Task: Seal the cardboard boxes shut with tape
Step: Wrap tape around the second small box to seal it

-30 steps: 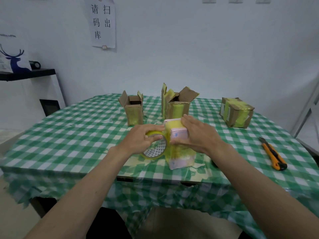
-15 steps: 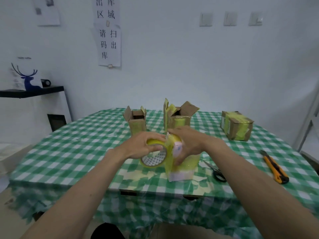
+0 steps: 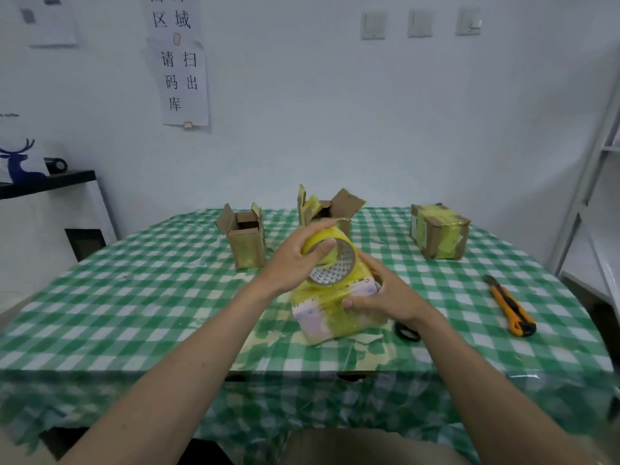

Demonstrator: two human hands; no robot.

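A small white and pink box [image 3: 330, 313] wrapped in yellow tape lies tilted near the table's front edge. My left hand [image 3: 295, 260] grips a roll of yellow tape [image 3: 332, 260] and holds it over the box's top. My right hand [image 3: 385, 297] presses on the box's right side, its thumb on the front face. Two open cardboard boxes [image 3: 245, 238] [image 3: 330, 213] stand behind with flaps up. A taped cardboard box [image 3: 439, 229] sits at the back right.
The round table carries a green checked cloth [image 3: 134, 297]. An orange utility knife [image 3: 510, 305] lies at the right. Black scissors [image 3: 407, 332] peek out beside my right wrist. A dark shelf [image 3: 47, 182] stands left and a white rack [image 3: 600, 196] right.
My left hand lifted the tape roll from the box's left side up over its top. The box tipped from upright to a tilt. My right hand slid down onto its right side.
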